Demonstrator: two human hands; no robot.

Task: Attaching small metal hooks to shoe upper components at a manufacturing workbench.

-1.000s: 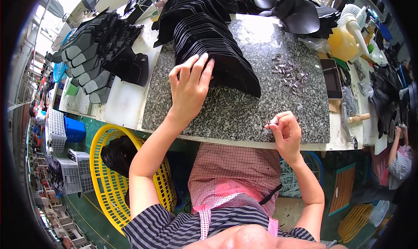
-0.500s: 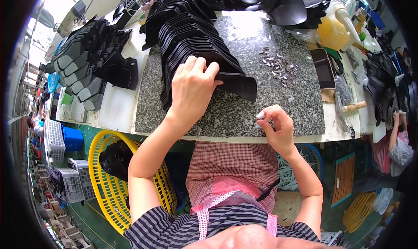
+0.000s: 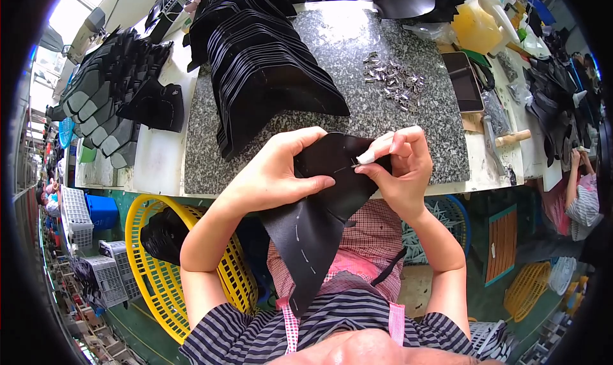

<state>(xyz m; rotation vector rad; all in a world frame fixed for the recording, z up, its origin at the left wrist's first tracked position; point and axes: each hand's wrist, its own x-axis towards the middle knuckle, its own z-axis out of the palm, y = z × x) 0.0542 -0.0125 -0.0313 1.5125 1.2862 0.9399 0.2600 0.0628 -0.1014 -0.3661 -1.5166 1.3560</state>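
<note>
My left hand [image 3: 274, 173] grips a black leather shoe-upper piece [image 3: 310, 228] at its upper left edge, thumb on top and fingers behind. The piece hangs over the table's front edge toward my lap, with a row of pale marks down its lower flap. My right hand [image 3: 405, 170] pinches a small metal piece [image 3: 355, 163], too small to make out fully, against the leather's right side. A white wrap covers one of that hand's fingertips. Ahead of my left hand lies a long overlapping row of black leather pieces [image 3: 268, 78].
Small metal pieces [image 3: 396, 84] lie loose on the speckled stone slab [image 3: 440, 135]. At the left are stacked grey-and-black pieces [image 3: 96, 110]. A tablet [image 3: 463, 81] and a wooden-handled hammer [image 3: 501, 140] lie right. A yellow basket [image 3: 143, 263] stands below left; another person's arm [image 3: 573, 173] shows far right.
The left hand has drawn one leather piece off the row and back toward me. The right hand has moved up and left to meet it. The view has shifted slightly.
</note>
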